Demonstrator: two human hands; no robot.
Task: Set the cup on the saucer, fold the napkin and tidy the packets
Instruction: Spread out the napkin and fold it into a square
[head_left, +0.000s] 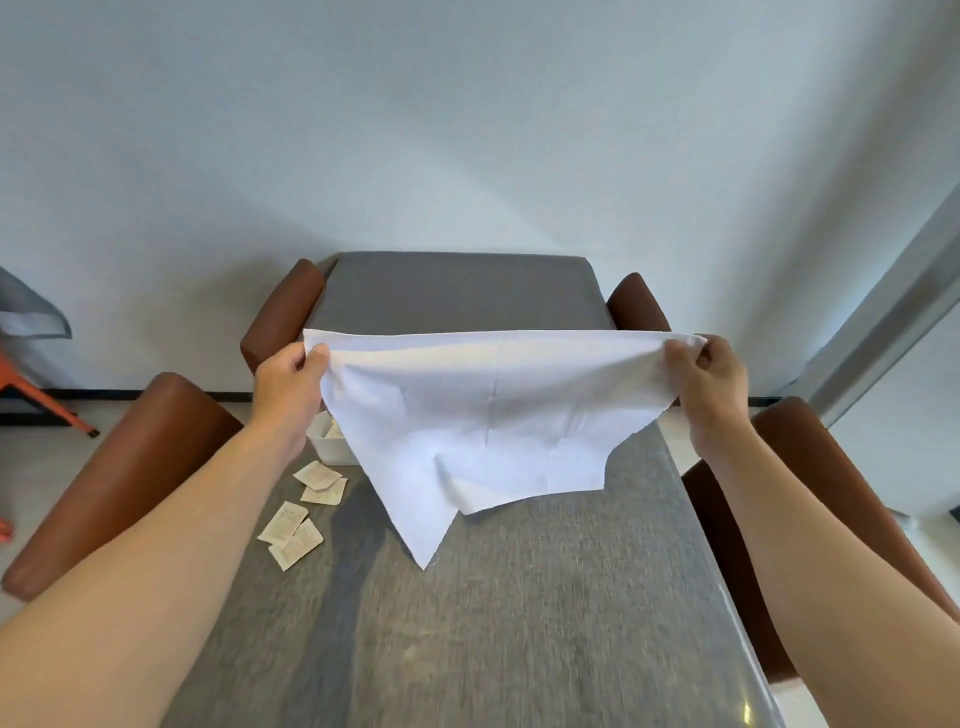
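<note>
A white cloth napkin (483, 415) hangs spread in the air above the grey table (545, 623). My left hand (291, 387) pinches its upper left corner and my right hand (714, 384) pinches its upper right corner. The napkin's lower edge droops, with one point almost touching the table. Several small beige packets (298, 519) lie scattered on the table at the left. A white box (330, 447) with packets inside sits behind them, half hidden by the napkin. No cup or saucer shows; the napkin hides the table's far part.
Brown padded chair arms stand at the left (130, 478) and right (810, 467) of the table. A grey-seated armchair (462, 291) faces me across it, against a white wall. An orange stool leg (47, 405) is at the far left.
</note>
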